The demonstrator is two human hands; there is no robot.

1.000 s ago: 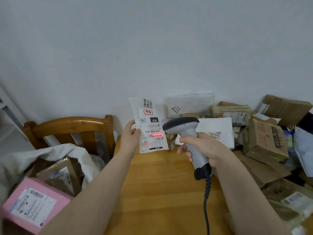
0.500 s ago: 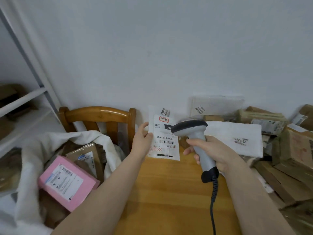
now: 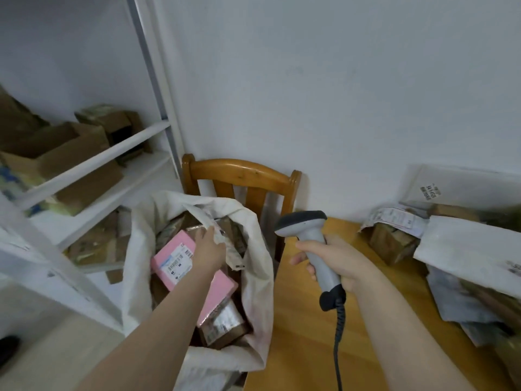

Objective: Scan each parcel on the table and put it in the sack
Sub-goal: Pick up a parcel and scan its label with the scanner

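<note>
Parcel in play is the thin white mailer (image 3: pixel 229 248), sitting in the mouth of the sack (image 3: pixel 255 249) at middle left of the frame, right above the pink box (image 3: pixel 180 259).

Going from the left: white shelves (image 3: pixel 93 162) with brown cartons, then the sack, then the left hand (image 3: pixel 210 249) reaching into it. It's touching the mailer's edge, but I only see the back of the hand and it's blurry, so I can't tell if the fingers are pinching it or just lying against it. Wooden chair (image 3: pixel 239 173) sits behind.

Centre frame, the right hand (image 3: pixel 335 261) has its fingers curled tight round the scanner (image 3: pixel 307 230) handle, held above the table (image 3: pixel 310 348) and aimed at no label. The pile of parcels (image 3: pixel 473 244) is at the far right.

Handling-wise, I'd guess that mailer is very light, floppy and a bit slick. Pinch it by an edge or corner, since the flat face gives nothing to hold. It'll sag, and could slide down beside the pink box.
</note>
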